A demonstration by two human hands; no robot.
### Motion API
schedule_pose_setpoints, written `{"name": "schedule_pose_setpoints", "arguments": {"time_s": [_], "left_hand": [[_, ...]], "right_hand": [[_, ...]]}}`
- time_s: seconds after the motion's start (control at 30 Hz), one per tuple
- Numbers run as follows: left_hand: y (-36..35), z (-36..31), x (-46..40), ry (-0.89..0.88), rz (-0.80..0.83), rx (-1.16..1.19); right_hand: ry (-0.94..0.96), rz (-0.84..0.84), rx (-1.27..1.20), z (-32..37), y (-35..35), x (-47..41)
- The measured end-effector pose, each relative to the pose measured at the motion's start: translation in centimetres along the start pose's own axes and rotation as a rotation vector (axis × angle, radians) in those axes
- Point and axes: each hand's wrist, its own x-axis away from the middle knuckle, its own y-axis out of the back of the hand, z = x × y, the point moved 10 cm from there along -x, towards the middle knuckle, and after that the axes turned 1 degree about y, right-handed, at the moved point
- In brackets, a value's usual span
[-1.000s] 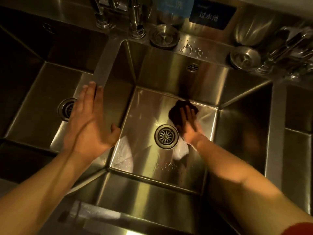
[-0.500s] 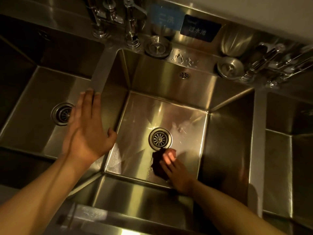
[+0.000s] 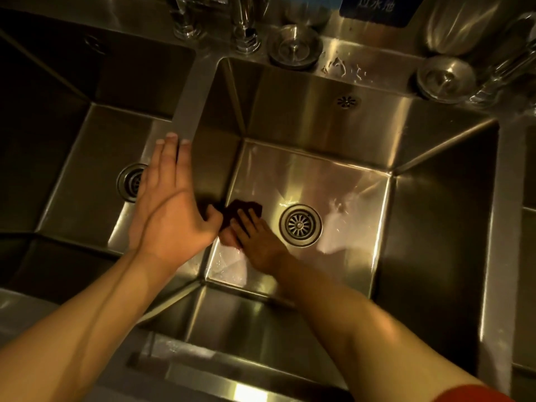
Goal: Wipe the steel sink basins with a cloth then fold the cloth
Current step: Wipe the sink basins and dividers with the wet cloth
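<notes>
A dark cloth (image 3: 243, 206) lies on the floor of the middle steel basin (image 3: 319, 129), at its left side beside the round drain (image 3: 300, 225). My right hand (image 3: 256, 240) presses flat on the cloth with its fingers straight. My left hand (image 3: 171, 210) rests flat, fingers straight, on the divider (image 3: 190, 108) between the left basin (image 3: 95, 158) and the middle basin; its thumb hides part of the cloth. The basin floor looks wet and streaked.
Tap bases (image 3: 245, 39) stand behind the divider. Two loose strainer plugs (image 3: 294, 47) (image 3: 445, 76) sit on the back ledge. A blue sign (image 3: 377, 7) hangs above. Another basin edge (image 3: 504, 198) lies to the right. The left basin has its own drain (image 3: 130, 182).
My right hand has slid the cloth from the front of the basin floor, below the drain, over to the left of the drain. My left hand stays on the divider.
</notes>
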Motion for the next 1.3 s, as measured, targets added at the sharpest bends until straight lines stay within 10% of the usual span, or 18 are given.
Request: {"name": "schedule_pose_setpoints", "arguments": {"time_s": [0.5,0.97,1.3], "left_hand": [[0.3,0.0,0.0,0.032,-0.003,-0.069],[-0.1,-0.2,-0.2,0.009,0.057,-0.110],[-0.1,0.2,0.0,0.033,0.016,-0.029]], "right_hand": [[-0.681,-0.075,-0.139,-19.5,3.5,13.9],[0.302,0.283,0.097,-2.4,-6.6,14.8],[0.163,0.044,-0.080,3.8,-1.8,2.1]]}}
